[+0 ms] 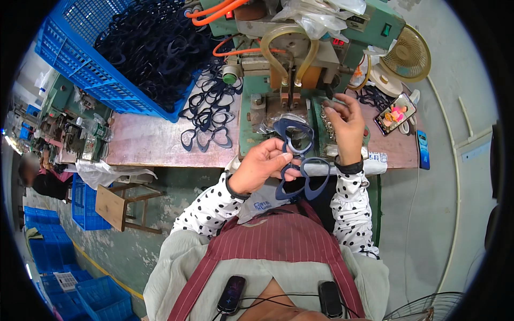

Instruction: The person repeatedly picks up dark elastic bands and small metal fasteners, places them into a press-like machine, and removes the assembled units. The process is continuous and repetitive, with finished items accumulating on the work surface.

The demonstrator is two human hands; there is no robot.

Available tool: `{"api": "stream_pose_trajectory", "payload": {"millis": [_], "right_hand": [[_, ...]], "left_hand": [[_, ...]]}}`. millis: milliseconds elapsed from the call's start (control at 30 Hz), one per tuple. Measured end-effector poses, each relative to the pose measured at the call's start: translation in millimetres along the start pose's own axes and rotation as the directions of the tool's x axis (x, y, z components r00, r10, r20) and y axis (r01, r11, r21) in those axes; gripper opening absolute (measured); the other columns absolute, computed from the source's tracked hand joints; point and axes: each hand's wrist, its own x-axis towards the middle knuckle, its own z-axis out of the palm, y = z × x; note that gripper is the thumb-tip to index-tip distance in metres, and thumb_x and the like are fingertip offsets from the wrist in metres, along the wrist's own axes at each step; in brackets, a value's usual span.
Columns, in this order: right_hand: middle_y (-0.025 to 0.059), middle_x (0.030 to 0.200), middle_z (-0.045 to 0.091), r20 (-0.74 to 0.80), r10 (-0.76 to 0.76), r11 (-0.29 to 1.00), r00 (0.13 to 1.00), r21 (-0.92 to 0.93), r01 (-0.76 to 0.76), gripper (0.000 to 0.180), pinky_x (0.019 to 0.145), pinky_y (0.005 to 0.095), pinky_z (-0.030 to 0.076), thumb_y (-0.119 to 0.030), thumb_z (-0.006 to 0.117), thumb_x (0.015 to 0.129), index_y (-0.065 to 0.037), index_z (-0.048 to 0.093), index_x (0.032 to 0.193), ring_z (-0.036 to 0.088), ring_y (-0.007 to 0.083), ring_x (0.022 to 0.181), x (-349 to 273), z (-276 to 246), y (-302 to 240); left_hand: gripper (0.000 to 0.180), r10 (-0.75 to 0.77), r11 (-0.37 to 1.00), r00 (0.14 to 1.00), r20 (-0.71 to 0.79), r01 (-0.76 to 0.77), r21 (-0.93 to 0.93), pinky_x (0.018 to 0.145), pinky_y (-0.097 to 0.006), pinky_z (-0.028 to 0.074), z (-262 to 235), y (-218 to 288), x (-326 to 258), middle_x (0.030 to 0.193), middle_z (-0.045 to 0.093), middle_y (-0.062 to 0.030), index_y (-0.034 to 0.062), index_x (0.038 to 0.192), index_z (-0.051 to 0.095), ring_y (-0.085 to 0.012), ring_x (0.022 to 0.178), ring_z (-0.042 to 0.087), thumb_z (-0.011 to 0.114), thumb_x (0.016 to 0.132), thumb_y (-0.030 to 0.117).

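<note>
Fingers of the left hand (pixel 261 167) curl around a stack of dark blue plastic eyeglass frame fronts (pixel 300 160), gripping them where the upper and lower pieces overlap, just in front of the person's chest and above the near edge of the wooden workbench (pixel 150 142). One frame front stands up from the hand towards the machine, and another hangs below it over the grey cloth in the lap. The right hand (pixel 345 125) is raised beside the stack, palm turned inward, its fingertips pinched loosely together near the top; whether they hold some small part is too fine to tell. Directly ahead sits a green bench machine (pixel 300 59) with orange hoses (pixel 225 10) and a clear curved tube at its head. To the left of it, more dark frame fronts (pixel 206 115) lie scattered on the bench, and a blue plastic crate (pixel 80 59) heaped with the same parts rests behind them. At the right end of the bench, a phone (pixel 395 113) with a lit screen lies near a small fan (pixel 408 53).
</note>
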Motion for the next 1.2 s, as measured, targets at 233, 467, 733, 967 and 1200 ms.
{"api": "stream_pose_trajectory", "payload": {"millis": [233, 467, 733, 967, 1200], "right_hand": [[0.0117, 0.102, 0.068, -0.014, 0.036, 0.999, 0.999, 0.028, -0.035, 0.032, 0.076, 0.0219, 0.047, 0.000, 0.063, 0.086, 0.003, 0.052, 0.116, 0.061, 0.0105, 0.086, -8, -23, 15], [0.0115, 0.103, 0.066, -0.021, 0.014, 1.000, 1.000, -0.010, -0.014, 0.031, 0.075, 0.0220, 0.047, -0.001, 0.062, 0.087, 0.003, 0.052, 0.116, 0.060, 0.0106, 0.086, -6, -31, 24], [0.0123, 0.099, 0.068, -0.153, -0.135, 0.951, 0.979, -0.297, 0.085, 0.027, 0.076, 0.0274, 0.049, -0.003, 0.065, 0.085, 0.001, 0.057, 0.110, 0.063, 0.0166, 0.086, 1, -46, 38], [0.0148, 0.094, 0.069, -0.184, -0.109, 0.811, 0.977, -0.585, -0.019, 0.026, 0.076, 0.0324, 0.051, -0.011, 0.068, 0.083, 0.001, 0.061, 0.105, 0.067, 0.0238, 0.085, 12, -85, 79], [0.0207, 0.096, 0.064, 0.049, -0.014, 0.294, 0.999, -0.955, 0.051, 0.036, 0.073, 0.0477, 0.049, -0.027, 0.073, 0.077, -0.002, 0.063, 0.101, 0.061, 0.0413, 0.087, -13, -89, 60]], "left_hand": [[0.014, -0.085, 0.995, 0.985, 0.152, 0.091, -0.033, 0.066, -0.034, 0.060, 27, 3, -24, 0.102, 0.065, -0.0145, 0.0051, 0.109, 0.048, -0.0265, 0.082, 0.070, 0.053, 0.098, 0.012], [0.010, -0.140, 0.978, 0.990, -0.011, 0.137, -0.158, 0.069, -0.032, 0.060, 16, 4, 7, 0.105, 0.064, -0.0149, 0.0075, 0.104, 0.049, -0.0241, 0.088, 0.070, 0.053, 0.099, 0.015], [0.012, -0.139, 0.935, 0.990, 0.000, 0.131, -0.330, 0.068, -0.034, 0.061, 17, 12, 11, 0.106, 0.065, -0.0184, 0.0054, 0.107, 0.048, -0.0241, 0.088, 0.070, 0.051, 0.099, 0.014], [0.013, -0.161, 0.934, 0.987, -0.006, 0.151, -0.324, 0.066, -0.034, 0.062, 22, 20, 10, 0.107, 0.065, -0.0209, 0.0043, 0.109, 0.046, -0.0257, 0.088, 0.071, 0.047, 0.100, 0.014], [0.015, -0.152, 0.942, 0.988, -0.037, 0.133, -0.308, 0.067, -0.035, 0.062, 20, 17, 9, 0.109, 0.064, -0.0214, 0.0050, 0.113, 0.043, -0.0277, 0.089, 0.071, 0.047, 0.100, 0.012]]}}
